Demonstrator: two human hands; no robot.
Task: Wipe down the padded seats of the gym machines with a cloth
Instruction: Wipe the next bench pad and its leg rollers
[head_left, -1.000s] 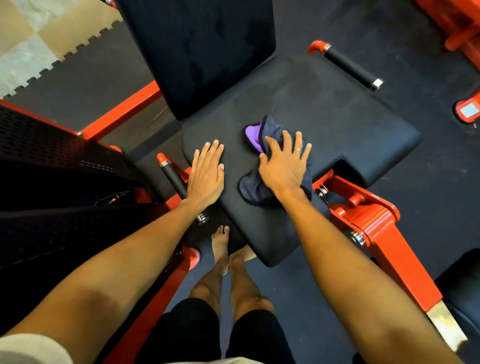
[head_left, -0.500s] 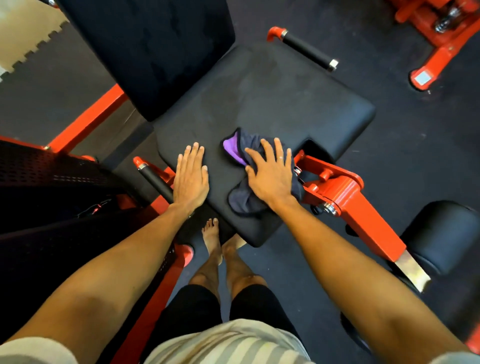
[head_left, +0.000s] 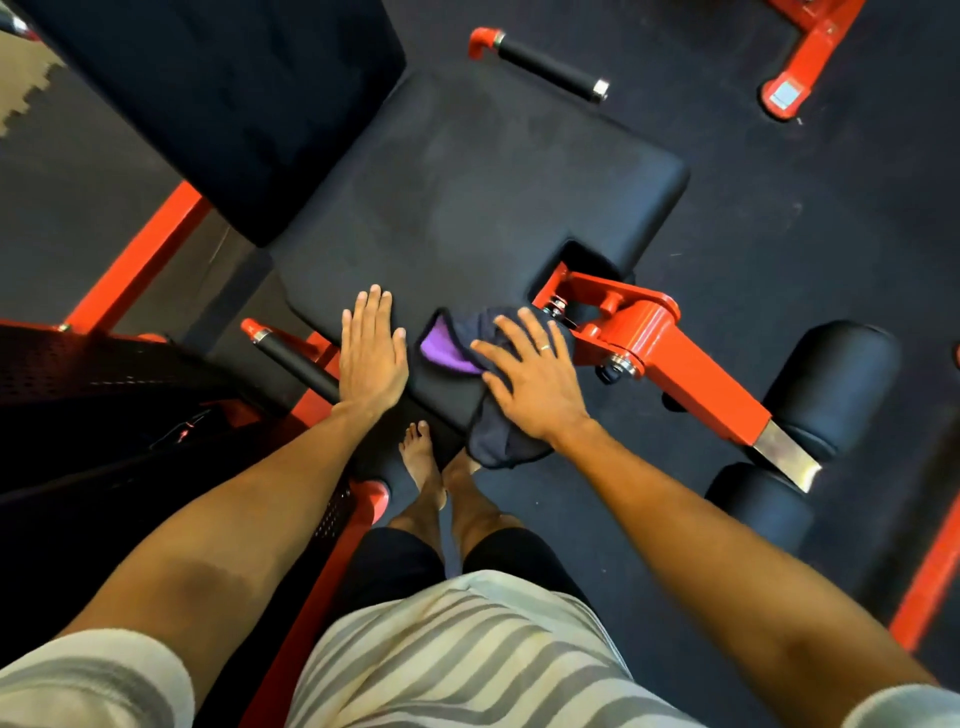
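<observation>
Head view: two hands on the near edge of a black padded seat (head_left: 467, 197), one pressing a cloth.

The left hand (head_left: 371, 358) lies flat on the seat's near corner, fingers straight and close together. The right hand (head_left: 535, 379) presses the dark cloth (head_left: 498, 447) with its purple fold against the near edge of the seat, fingers straight and spread; part of the cloth hangs over the edge. A red arm (head_left: 675, 358) runs from the seat's notch to the black roller pads (head_left: 831, 384). The backrest (head_left: 234, 104) rises at upper left, and a black handle (head_left: 296, 358) sits just left of the left hand.

Dark rubber gym floor (head_left: 779, 218)
</observation>
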